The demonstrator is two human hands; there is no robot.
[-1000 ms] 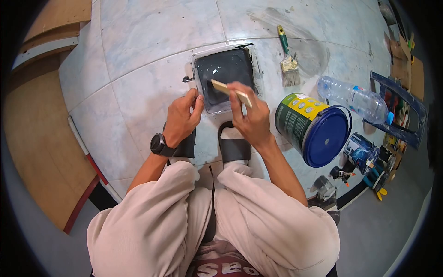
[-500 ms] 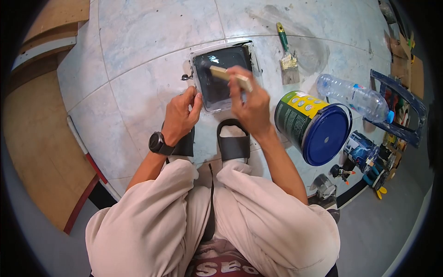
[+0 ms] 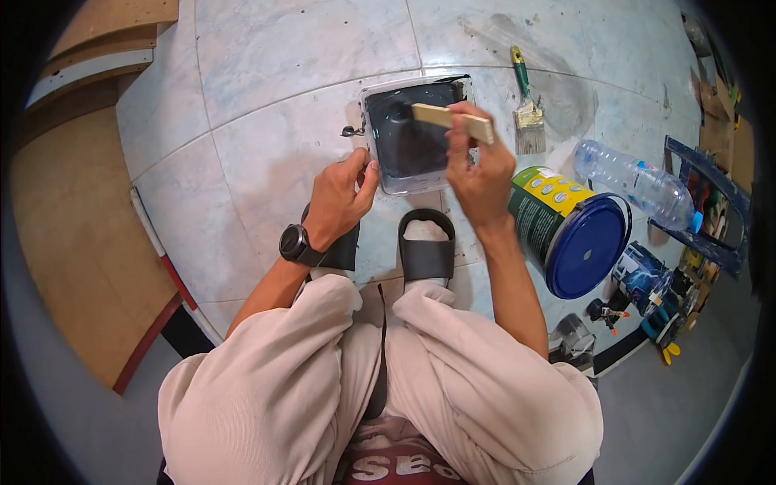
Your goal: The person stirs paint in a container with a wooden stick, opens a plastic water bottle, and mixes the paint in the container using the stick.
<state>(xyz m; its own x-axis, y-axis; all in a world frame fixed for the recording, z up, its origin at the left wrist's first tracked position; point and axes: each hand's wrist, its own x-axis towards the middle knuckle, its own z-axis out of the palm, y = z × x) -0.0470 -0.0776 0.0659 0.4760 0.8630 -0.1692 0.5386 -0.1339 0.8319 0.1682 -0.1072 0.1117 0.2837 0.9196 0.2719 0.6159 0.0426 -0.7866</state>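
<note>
A shallow square clear plastic tray (image 3: 394, 192) on the tiled floor holds dark grey paint (image 3: 408, 145). My right hand (image 3: 482, 182) is closed around a flat wooden stick (image 3: 432, 115), held over the tray. The stick's far end is dark and blurred at the paint. At the tray's left edge, my left hand (image 3: 343, 194) has its fingers pinched together on the rim; the exact contact is partly hidden. Beyond my right hand lies a paintbrush (image 3: 529, 121) with a green handle and paint-crusted bristles.
Right of my hand are a paint bucket (image 3: 586, 249) with a blue lid, a clear plastic bottle (image 3: 638, 179) and a dark blue frame (image 3: 711, 202). A smaller can (image 3: 638, 271) sits behind the bucket. Wooden panels (image 3: 81, 242) line the left side.
The camera view has shifted, so the whole scene appears further right. Within the tray, my right hand and the stick have moved rightward, and the stick lies flatter. My left hand stays at the rim.
</note>
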